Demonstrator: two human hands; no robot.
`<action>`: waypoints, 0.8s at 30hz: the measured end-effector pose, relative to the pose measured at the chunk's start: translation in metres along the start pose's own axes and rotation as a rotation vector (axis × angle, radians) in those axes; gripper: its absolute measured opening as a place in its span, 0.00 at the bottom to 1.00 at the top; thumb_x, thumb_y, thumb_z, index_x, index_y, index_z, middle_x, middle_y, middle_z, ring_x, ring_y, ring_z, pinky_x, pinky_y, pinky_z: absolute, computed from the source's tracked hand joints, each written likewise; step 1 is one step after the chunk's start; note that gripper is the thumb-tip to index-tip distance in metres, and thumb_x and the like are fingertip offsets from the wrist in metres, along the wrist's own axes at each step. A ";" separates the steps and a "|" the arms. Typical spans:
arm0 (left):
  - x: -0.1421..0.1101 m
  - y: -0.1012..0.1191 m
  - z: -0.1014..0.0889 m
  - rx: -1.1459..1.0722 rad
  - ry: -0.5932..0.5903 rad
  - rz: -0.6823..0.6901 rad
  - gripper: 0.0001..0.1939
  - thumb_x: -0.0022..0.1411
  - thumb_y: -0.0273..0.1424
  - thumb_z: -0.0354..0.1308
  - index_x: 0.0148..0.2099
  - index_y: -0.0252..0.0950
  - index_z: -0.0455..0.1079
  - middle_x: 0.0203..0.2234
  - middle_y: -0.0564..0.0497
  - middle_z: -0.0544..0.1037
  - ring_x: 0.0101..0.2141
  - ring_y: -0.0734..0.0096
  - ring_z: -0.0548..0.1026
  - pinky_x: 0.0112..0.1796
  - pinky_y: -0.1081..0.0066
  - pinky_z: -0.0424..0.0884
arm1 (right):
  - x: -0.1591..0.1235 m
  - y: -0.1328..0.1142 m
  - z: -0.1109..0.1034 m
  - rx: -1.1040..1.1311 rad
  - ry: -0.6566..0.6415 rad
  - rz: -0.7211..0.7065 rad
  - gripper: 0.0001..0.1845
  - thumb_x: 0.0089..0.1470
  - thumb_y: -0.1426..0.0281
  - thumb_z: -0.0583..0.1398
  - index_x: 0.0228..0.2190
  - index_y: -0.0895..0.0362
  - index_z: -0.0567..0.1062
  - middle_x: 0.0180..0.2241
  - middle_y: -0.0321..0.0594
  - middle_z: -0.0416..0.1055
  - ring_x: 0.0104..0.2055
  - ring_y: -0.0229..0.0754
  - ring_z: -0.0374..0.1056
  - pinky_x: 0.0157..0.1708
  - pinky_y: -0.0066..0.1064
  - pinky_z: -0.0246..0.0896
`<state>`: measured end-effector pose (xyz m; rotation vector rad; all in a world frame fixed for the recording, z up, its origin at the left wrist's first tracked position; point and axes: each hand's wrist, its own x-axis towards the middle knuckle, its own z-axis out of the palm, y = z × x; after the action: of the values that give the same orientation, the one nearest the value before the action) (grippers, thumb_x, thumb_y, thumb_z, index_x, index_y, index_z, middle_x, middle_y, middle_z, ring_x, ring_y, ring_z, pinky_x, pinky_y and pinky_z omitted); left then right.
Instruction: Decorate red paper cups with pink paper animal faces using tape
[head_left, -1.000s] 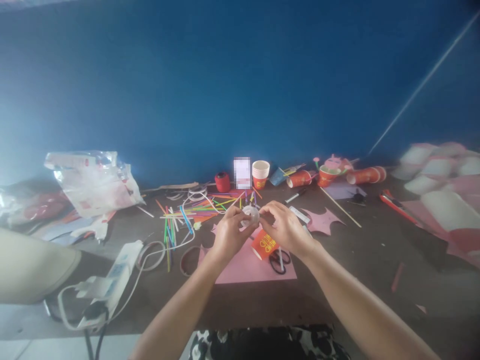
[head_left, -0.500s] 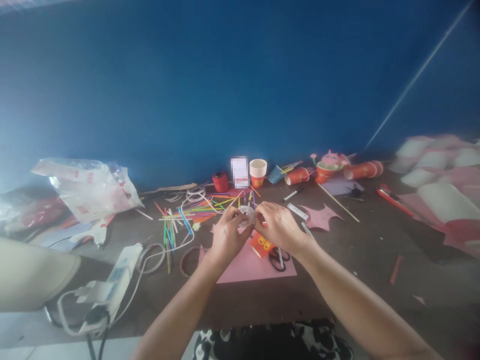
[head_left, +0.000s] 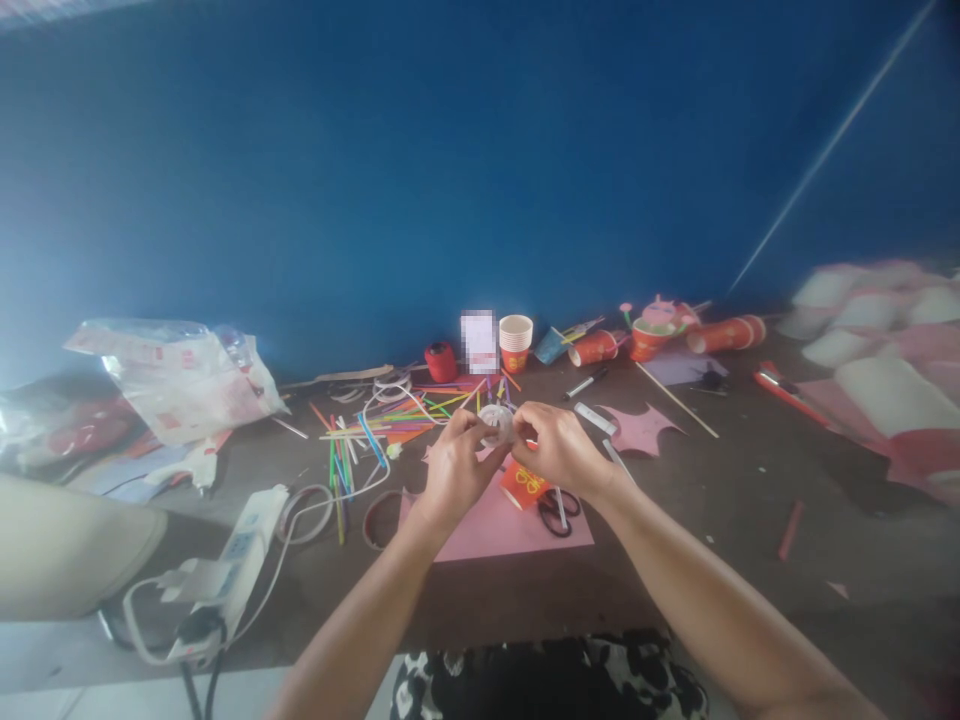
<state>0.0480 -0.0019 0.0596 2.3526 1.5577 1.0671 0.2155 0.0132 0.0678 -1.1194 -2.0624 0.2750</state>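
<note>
My left hand [head_left: 459, 470] grips a small whitish roll of tape [head_left: 493, 424] between thumb and fingers, above the middle of the table. My right hand [head_left: 559, 450] meets it from the other side, fingertips pinched at the roll's right edge; what they pinch is too small to make out. Just below the hands a red paper cup [head_left: 523, 484] with yellow print lies tipped over on a pink paper sheet [head_left: 487, 540]. Black-handled scissors [head_left: 559, 515] rest beside that cup, partly on the sheet.
Coloured sticks [head_left: 349, 450] lie scattered on the left, near a power strip [head_left: 244, 550] with cables and a glue gun [head_left: 196, 465]. Stacked paper cups [head_left: 516, 345] stand at the back. A red utility knife [head_left: 791, 393] and pink-and-white cup shapes [head_left: 877, 330] are on the right.
Both hands stay in nearly the same place around the tape roll. The right fingers have shifted very slightly at its edge; the view has tilted a little.
</note>
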 end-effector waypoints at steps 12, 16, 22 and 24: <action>0.004 -0.008 0.001 0.004 -0.027 -0.121 0.10 0.55 0.39 0.59 0.35 0.37 0.73 0.30 0.52 0.68 0.28 0.76 0.68 0.28 0.76 0.63 | -0.006 0.002 0.003 0.110 0.069 -0.009 0.07 0.54 0.72 0.57 0.37 0.55 0.72 0.35 0.41 0.70 0.38 0.42 0.66 0.38 0.32 0.61; 0.003 -0.005 0.003 -0.024 0.002 -0.109 0.11 0.56 0.40 0.59 0.33 0.37 0.73 0.29 0.53 0.67 0.27 0.77 0.67 0.28 0.75 0.63 | -0.008 0.001 0.006 0.092 0.116 -0.055 0.05 0.57 0.72 0.55 0.32 0.55 0.72 0.32 0.40 0.69 0.38 0.42 0.64 0.39 0.33 0.60; 0.001 -0.006 0.005 -0.071 0.017 -0.077 0.09 0.54 0.37 0.61 0.33 0.36 0.72 0.29 0.53 0.66 0.28 0.76 0.67 0.29 0.75 0.64 | -0.005 -0.005 0.002 0.079 0.065 0.004 0.04 0.56 0.75 0.54 0.30 0.56 0.66 0.32 0.40 0.66 0.37 0.42 0.63 0.37 0.32 0.59; 0.000 -0.008 0.006 -0.072 0.026 -0.065 0.09 0.54 0.36 0.61 0.33 0.36 0.72 0.29 0.53 0.66 0.29 0.75 0.67 0.30 0.75 0.64 | -0.004 -0.005 0.002 0.062 0.038 -0.001 0.05 0.55 0.77 0.53 0.30 0.56 0.64 0.31 0.40 0.65 0.37 0.42 0.62 0.37 0.32 0.58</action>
<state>0.0458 0.0031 0.0520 2.2351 1.5654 1.1240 0.2118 0.0079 0.0668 -1.0781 -2.0079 0.3127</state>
